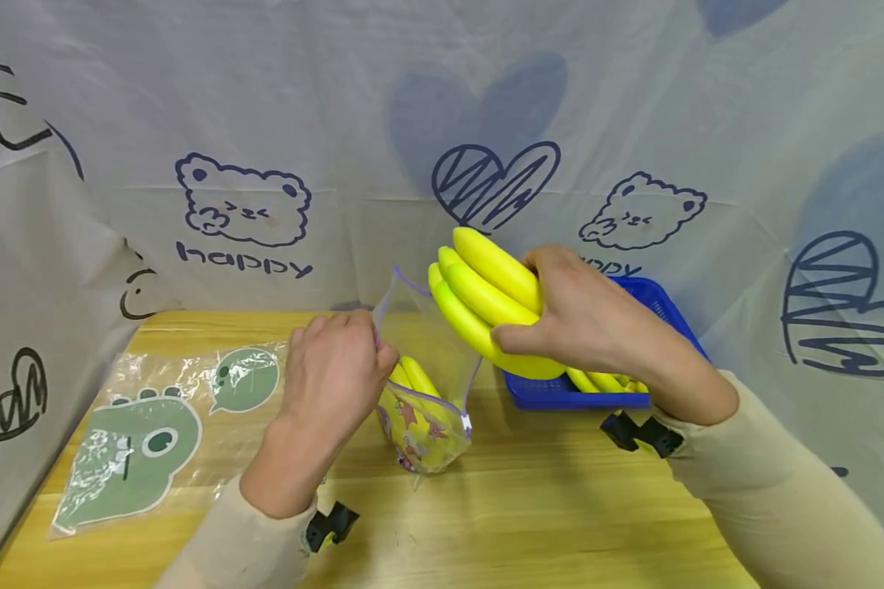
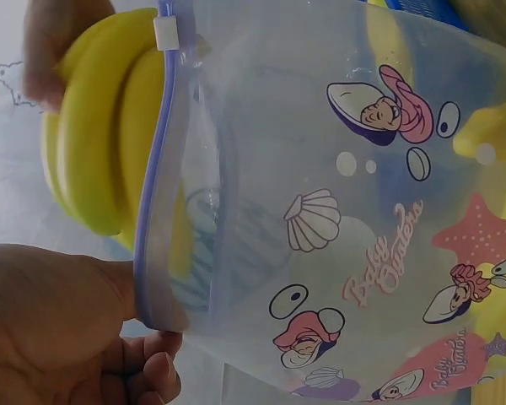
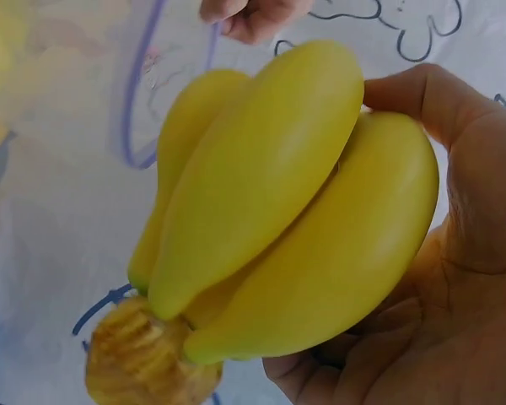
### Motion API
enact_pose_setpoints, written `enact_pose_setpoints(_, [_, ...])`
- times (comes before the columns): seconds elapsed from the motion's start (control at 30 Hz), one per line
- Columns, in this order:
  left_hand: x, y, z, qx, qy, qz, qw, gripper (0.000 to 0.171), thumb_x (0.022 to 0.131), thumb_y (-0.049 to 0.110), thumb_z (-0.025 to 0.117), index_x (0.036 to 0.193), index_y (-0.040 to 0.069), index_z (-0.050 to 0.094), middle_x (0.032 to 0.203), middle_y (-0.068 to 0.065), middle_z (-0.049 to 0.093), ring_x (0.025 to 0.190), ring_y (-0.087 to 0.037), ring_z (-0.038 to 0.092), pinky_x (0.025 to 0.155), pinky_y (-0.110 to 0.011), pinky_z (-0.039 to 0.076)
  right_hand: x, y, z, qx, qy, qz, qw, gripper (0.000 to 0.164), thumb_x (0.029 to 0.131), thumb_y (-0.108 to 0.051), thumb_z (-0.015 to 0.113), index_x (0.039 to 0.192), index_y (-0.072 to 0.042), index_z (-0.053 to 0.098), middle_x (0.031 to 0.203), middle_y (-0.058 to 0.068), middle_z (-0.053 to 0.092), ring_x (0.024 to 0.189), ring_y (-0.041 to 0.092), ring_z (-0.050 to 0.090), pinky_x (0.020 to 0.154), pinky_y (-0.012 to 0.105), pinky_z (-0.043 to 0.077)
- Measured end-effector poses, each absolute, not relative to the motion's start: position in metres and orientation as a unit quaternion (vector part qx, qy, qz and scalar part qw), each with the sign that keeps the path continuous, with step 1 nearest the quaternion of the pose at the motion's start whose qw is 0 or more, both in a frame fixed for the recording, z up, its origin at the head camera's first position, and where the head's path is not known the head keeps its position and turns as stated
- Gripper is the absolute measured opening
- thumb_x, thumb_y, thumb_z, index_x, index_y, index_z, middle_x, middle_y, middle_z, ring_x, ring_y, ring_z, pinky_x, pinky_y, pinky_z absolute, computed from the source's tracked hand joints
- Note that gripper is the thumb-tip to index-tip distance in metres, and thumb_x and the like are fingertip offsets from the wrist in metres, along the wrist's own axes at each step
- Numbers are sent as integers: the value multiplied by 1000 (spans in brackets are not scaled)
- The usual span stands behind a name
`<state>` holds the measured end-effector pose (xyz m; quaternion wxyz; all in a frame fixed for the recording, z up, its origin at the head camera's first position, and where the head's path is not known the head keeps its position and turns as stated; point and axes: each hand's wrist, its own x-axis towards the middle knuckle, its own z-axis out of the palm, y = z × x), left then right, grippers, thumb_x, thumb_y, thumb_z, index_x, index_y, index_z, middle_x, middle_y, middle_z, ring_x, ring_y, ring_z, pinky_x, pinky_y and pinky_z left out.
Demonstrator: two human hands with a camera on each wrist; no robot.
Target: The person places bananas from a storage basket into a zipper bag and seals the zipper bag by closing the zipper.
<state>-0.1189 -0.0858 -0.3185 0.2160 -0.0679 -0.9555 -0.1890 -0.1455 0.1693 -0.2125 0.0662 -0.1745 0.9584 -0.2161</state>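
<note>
Well, left hand (image 1: 331,368): our fingers pinch the bag (image 2: 312,219).
Right hand (image 1: 585,319): we're gripping bananas (image 1: 486,294).
Basket (image 1: 582,401): holds yellow fruit (image 1: 604,382).

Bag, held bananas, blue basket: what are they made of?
Zip bag: thin, clear printed plastic film; what's behind shows through.
Held bananas: probably moulded foam or plastic, smooth satin finish; near-uniform yellow.
Blue basket: likely rigid plastic, finish unclear; perforated sides.

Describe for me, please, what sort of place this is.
Probably a small indoor corner, perhaps arranged for recording: white sheeting with a dark-blue heart-and-bear print hangs behind a yellowish wood-grain table, and small black devices are worn at both wrists.
</note>
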Motion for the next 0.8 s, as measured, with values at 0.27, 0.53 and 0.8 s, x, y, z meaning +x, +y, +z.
enact_pose_setpoints(0.27, [-119, -81, -316, -71, -954, -203, 209, 19, 88, 13, 60, 71, 11, 51, 64, -6, 50, 66, -32, 50, 65, -43, 40, -142, 156, -203, -242, 946, -174, 127, 56, 79, -40, 76, 121, -10, 54, 100, 9, 61, 77, 23, 61, 66, 35, 54])
enact_pose_setpoints(0.53, [-120, -77, -316, -74, -952, -208, 211, 17, 92, 11, 59, 76, 6, 55, 67, -10, 54, 69, -35, 54, 66, -47, 45, -169, 130, -208, -286, 935, -79, 195, 34, 79, -44, 71, 86, -12, 60, 71, 2, 62, 57, 18, 56, 52, 30, 47])
enact_pose_setpoints(0.8, [-118, -67, -316, -81, -946, -240, 204, 16, 95, 10, 56, 80, 4, 56, 68, -9, 55, 64, -33, 51, 63, -45, 44, -189, 101, -216, -257, 935, -1, 242, 35, 82, -50, 69, 74, -18, 58, 69, -2, 58, 60, 15, 54, 55, 28, 42])
